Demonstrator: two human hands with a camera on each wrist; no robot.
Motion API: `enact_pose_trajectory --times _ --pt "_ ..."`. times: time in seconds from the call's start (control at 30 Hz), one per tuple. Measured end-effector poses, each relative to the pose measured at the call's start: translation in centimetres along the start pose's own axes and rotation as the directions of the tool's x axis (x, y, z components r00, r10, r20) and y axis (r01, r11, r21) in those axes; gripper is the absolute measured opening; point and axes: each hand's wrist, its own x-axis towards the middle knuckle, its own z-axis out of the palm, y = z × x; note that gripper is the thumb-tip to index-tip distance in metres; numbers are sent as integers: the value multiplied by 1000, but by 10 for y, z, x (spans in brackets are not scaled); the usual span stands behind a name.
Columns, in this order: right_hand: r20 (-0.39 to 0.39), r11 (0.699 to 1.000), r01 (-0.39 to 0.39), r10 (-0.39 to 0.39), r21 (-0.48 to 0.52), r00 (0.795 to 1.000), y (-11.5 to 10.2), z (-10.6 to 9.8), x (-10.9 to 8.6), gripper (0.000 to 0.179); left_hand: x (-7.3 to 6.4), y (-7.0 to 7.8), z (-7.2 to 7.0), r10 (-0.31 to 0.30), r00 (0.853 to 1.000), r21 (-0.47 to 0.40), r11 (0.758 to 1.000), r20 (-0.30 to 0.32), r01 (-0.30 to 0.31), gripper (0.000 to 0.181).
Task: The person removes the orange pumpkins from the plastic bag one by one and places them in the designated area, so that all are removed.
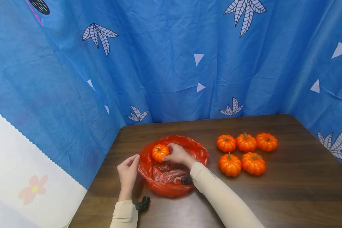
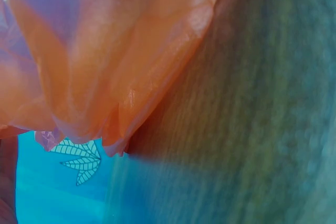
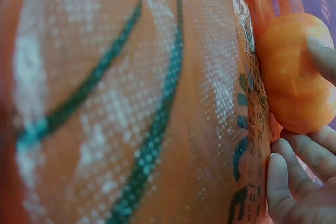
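A red plastic bag [image 1: 165,186] stands on the table with its mouth spread wide. My left hand [image 1: 128,172] pinches the bag's left rim between thumb and fingers. In the left wrist view the bag's side [image 2: 131,77] fills the upper left. Inside the mouth, at its left part, my right hand [image 1: 179,154] grips a small orange pumpkin [image 1: 160,153] with a green stem. The right wrist view has the pumpkin [image 3: 294,72] between the thumb and fingers, beside a clear printed package [image 3: 157,103] that seems to lie in the bag.
Several more orange pumpkins [image 1: 246,142] sit in two rows on the brown wooden table [image 1: 296,190], right of the bag. A blue patterned curtain [image 1: 171,63] hangs behind the table. White cloth with a flower [image 1: 34,189] is at the left.
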Motion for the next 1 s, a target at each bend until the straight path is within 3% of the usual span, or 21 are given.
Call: enact_pose_trajectory --times 0.33,0.7,1.0 --pt "32 998 30 -31 53 999 6 -3 0 63 0 -2 0 -6 1000 10 1000 -2 6 30" --pt "66 997 71 -73 36 995 6 -5 -1 60 0 -1 -1 -5 1000 16 1000 0 5 29" --pt "46 997 63 -65 48 997 5 -8 -4 65 0 0 -1 -16 1000 19 1000 6 15 32"
